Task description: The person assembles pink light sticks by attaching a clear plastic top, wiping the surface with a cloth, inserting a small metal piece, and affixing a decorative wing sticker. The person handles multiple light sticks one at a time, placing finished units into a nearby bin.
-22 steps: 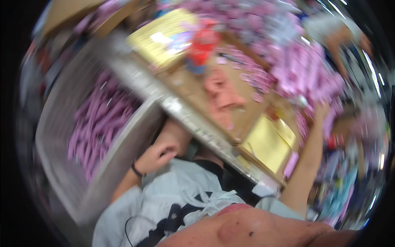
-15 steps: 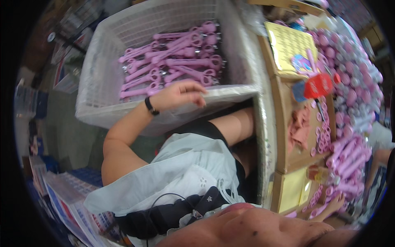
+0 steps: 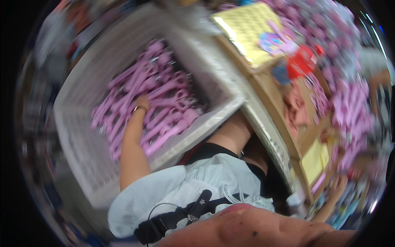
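Note:
My left hand [image 3: 142, 102] reaches down into a white plastic crate [image 3: 78, 164], among many pink wand-like pieces [image 3: 164, 88] with round looped ends. Its fingers are hidden between the pieces and blurred, so I cannot see whether they grip one. A band circles the left wrist. At the lower right, my right hand [image 3: 338, 185] is beside the workbench trays, below a heap of long pink tubes [image 3: 352, 107]. Blur hides what its fingers do or hold.
Along the bench edge stand cardboard trays [image 3: 263, 88] with a yellow printed sheet [image 3: 247, 33], a red-and-blue item [image 3: 302, 61], a crumpled orange cloth [image 3: 296, 105] and small pink rings [image 3: 317, 96]. Pink and grey rounded parts [image 3: 317, 26] pile behind. Another person's arm [image 3: 376, 88] shows at far right.
My left hand has gone from above the crate's near rim down among the pink pieces. The view has turned, so crate and bench appear tilted. My right hand has come off the pink tubes.

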The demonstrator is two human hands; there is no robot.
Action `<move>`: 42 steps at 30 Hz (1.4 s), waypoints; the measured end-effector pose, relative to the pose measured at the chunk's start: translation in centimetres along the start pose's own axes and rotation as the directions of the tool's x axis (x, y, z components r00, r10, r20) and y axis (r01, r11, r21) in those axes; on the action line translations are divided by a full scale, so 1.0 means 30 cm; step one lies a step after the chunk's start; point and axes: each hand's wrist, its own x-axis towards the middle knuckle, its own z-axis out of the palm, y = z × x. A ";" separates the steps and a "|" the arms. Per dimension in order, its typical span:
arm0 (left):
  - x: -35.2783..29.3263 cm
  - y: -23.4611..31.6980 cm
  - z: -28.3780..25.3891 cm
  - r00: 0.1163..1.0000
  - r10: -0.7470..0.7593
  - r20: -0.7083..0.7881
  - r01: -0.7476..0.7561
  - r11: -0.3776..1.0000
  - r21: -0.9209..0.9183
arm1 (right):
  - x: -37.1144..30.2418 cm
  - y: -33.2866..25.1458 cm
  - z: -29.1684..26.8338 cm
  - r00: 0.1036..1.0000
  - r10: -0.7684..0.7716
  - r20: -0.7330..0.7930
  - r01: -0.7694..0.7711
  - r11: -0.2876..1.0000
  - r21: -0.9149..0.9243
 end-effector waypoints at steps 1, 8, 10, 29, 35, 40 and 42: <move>0.036 0.014 0.022 1.000 0.012 -0.024 -0.011 0.998 0.061 | -0.038 -0.023 -0.023 0.998 0.063 0.003 -0.063 0.998 -0.025; 0.090 0.115 -0.019 0.921 -0.291 0.259 0.257 0.954 0.155 | 0.003 -0.303 -0.086 0.972 0.167 -0.165 -0.149 0.982 0.112; 0.025 0.114 -0.060 0.950 -0.152 0.273 0.117 0.983 0.143 | 0.093 -0.384 -0.022 0.976 0.033 -0.215 0.007 0.983 0.182; -0.848 0.576 -0.956 0.995 0.093 -0.039 -0.044 0.052 -0.998 | 0.588 -0.654 0.230 0.992 -0.069 -0.103 0.120 0.741 0.660; -0.856 1.104 -0.925 0.729 0.684 -0.023 0.025 -0.060 -0.998 | 0.445 -0.636 0.127 0.965 0.257 0.041 0.055 -0.354 0.934; -0.871 1.395 -0.886 0.537 0.840 0.083 0.199 -0.031 -0.980 | 0.233 -0.820 0.070 0.823 0.219 -0.523 0.456 0.293 0.840; -0.898 1.448 -0.865 0.552 0.833 0.028 0.097 -0.030 -0.995 | 0.199 -0.892 0.107 0.808 0.167 -0.565 0.477 0.377 0.794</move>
